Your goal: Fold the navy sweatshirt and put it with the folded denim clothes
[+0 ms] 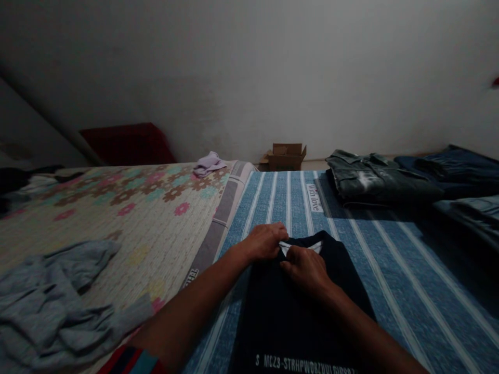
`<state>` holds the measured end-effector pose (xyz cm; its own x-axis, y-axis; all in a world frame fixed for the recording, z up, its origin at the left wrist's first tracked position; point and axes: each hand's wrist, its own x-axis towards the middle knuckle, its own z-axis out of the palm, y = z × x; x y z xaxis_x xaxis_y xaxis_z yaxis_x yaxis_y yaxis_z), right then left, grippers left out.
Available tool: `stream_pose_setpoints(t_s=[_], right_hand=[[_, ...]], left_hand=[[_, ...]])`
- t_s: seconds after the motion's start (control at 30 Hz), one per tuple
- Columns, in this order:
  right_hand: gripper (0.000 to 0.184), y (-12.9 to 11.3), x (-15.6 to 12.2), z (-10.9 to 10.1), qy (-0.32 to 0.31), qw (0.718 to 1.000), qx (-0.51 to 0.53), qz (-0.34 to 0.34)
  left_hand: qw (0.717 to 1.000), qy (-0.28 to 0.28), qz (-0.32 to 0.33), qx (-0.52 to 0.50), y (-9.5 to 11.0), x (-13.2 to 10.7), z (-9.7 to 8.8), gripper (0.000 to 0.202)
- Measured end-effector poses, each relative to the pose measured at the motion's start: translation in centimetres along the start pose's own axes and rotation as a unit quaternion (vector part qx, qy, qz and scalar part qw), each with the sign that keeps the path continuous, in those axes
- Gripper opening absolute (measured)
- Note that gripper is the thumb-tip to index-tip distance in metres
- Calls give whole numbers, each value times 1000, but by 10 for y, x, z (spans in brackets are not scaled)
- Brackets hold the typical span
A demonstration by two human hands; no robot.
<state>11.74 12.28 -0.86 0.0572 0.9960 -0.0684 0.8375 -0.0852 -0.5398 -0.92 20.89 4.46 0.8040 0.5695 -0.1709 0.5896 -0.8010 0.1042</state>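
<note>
A dark navy shirt (pixel 280 311) with pale lettering lies on the blue striped bedspread (pixel 268 192), its collar end away from me. At the left side of the neckline my left hand (pixel 268 240) has its fingers closed on the fabric. Just to the right, my right hand (pixel 306 266) pinches the front edge of the collar, where the white inside of the neck shows. Both forearms reach in from below, and the right one covers part of the shirt's front.
Folded dark green clothing (pixel 374 179) and folded jeans (pixel 456 166) lie at the right. Leftward, a crumpled grey garment (pixel 58 306) rests on a flowered mat (pixel 175 239), with a lilac cloth (pixel 208 164) farther back. An open cardboard box (pixel 286 157) stands by the wall.
</note>
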Motion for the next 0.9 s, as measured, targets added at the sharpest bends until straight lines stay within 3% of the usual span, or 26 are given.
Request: stream_pose_setpoints(t_s=[0.17, 0.3, 0.47, 0.7, 0.9], right_hand=[[8, 1, -3, 0, 9, 999, 48, -6], [9, 0, -4, 0, 16, 999, 50, -4], [16, -2, -2, 0, 9, 1000, 20, 2], [20, 0, -4, -4, -35, 998, 10, -43], [17, 2, -5, -1, -19, 998, 22, -63]], left_hand=[[990, -117, 48, -56, 3, 2, -4, 30], [990, -113, 61, -60, -4, 5, 2, 32], [991, -120, 43, -46, -5, 4, 0, 21], [990, -115, 22, -73, -3, 3, -2, 17], [988, -112, 47, -96, -7, 7, 7, 16]])
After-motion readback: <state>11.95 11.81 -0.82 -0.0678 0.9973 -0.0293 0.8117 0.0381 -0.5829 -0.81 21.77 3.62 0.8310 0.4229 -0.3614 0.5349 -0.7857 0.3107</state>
